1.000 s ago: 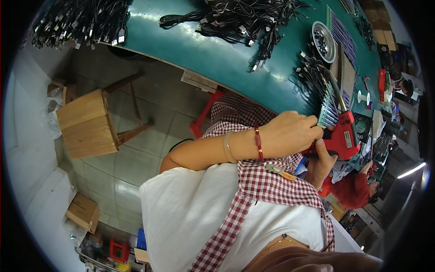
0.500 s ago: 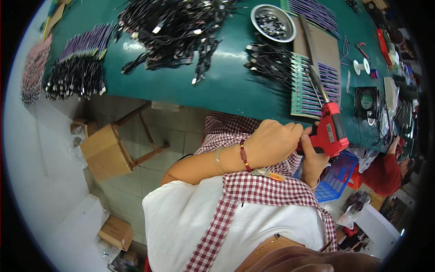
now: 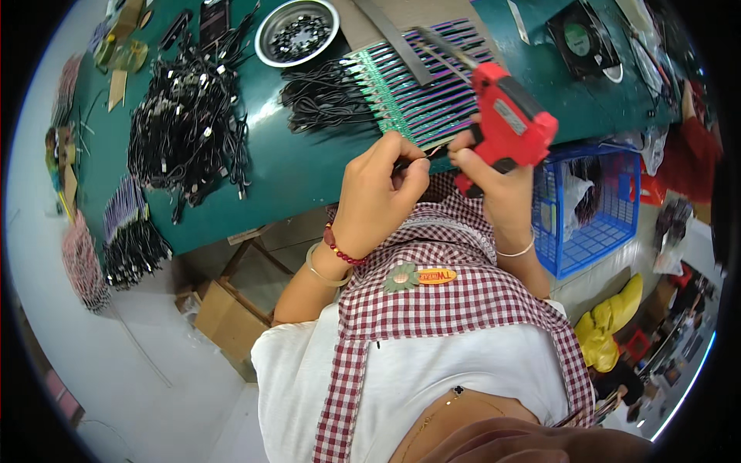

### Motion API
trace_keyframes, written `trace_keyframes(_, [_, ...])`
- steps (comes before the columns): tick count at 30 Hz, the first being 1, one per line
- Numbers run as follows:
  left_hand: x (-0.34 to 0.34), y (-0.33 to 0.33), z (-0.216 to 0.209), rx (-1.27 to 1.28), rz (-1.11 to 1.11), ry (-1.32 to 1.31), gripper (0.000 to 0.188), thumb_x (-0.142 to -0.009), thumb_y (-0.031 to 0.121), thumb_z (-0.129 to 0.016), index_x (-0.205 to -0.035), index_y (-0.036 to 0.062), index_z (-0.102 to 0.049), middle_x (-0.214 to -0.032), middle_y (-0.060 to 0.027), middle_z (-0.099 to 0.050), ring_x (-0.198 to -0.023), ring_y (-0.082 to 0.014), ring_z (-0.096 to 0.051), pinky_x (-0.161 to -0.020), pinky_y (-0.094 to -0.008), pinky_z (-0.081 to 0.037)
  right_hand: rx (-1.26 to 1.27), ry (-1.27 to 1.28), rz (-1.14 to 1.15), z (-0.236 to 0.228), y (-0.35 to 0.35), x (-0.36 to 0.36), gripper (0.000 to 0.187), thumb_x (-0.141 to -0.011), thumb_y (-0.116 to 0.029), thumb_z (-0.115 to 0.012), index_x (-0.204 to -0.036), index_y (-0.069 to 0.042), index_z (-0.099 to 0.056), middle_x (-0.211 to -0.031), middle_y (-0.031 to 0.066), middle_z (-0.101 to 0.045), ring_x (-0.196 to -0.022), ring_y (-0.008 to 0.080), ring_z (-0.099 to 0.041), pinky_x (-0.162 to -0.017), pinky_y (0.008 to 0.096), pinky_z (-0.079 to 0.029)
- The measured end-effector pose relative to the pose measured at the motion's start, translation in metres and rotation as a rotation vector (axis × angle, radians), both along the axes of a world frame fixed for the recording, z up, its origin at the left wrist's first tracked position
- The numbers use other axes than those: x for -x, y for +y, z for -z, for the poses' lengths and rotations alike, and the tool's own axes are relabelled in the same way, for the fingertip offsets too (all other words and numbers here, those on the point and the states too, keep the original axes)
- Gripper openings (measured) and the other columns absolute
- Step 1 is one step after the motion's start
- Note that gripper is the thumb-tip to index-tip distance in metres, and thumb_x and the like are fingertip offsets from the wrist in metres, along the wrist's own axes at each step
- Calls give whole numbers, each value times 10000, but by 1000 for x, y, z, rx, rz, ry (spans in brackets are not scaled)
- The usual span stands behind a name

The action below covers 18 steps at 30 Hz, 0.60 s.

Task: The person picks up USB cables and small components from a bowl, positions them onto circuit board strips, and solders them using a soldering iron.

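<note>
My right hand (image 3: 502, 185) is wrapped round the grip of a red soldering gun (image 3: 519, 116), whose metal tip points up and left over a row of small green circuit boards (image 3: 378, 92). Purple wires (image 3: 455, 89) run rightward from these boards. Just left of the gun, my left hand (image 3: 382, 189) is closed in a pinch on a thin cable; its bare, copper-coloured end (image 3: 435, 150) sticks out toward my right hand. Most of that cable is hidden by my fingers. A flat metal bar (image 3: 397, 42) lies across the wires.
Black cables (image 3: 324, 100) lie left of the boards, with a metal bowl (image 3: 266, 55) of small parts behind. A large cable heap (image 3: 185, 131) covers the left of the green table (image 3: 270, 174). At right are a small fan (image 3: 583, 38) and a blue basket (image 3: 590, 251).
The view has swung to the right. My hands, formerly together with the left arm across my front, are now apart. The gun now tilts left over the boards, and a wire end shows at my left fingers.
</note>
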<state>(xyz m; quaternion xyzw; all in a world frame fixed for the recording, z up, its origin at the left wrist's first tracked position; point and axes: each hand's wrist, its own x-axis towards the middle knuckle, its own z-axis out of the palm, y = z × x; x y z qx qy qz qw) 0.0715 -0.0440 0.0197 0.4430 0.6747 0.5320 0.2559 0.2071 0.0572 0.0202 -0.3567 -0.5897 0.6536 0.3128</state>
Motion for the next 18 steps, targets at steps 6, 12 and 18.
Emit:
trace_keyframes(6, [-3,4,-4,40,13,23,98,-752,14,-619,-769,-7,-524,-658,-63,-553,-498,-107,-499,-466,-238,-401,75,9,-70,-5,-3,10,109,-776,-35,-644,-876,-4,-611,-803,3,-604,-742,75,-563,-661,223,-459])
trace_keyframes(12, [2,6,-5,66,45,4,71,-747,12,-617,-758,-8,-550,-658,-57,-551,-503,-93,-490,-464,-228,-391,64,18,-97,-9,0,8,146,-789,-48,-639,-925,-17,-598,-838,-6,-600,-756,73,-562,-683,235,-465])
trace_keyframes(18, [6,9,-8,80,73,-56,60,-736,-9,-612,-755,-12,-555,-688,-30,-559,-598,-83,-511,-538,-223,-405,94,-16,-121,-9,3,5,157,-781,-46,-648,-928,-25,-598,-848,-10,-605,-767,64,-558,-681,226,-460])
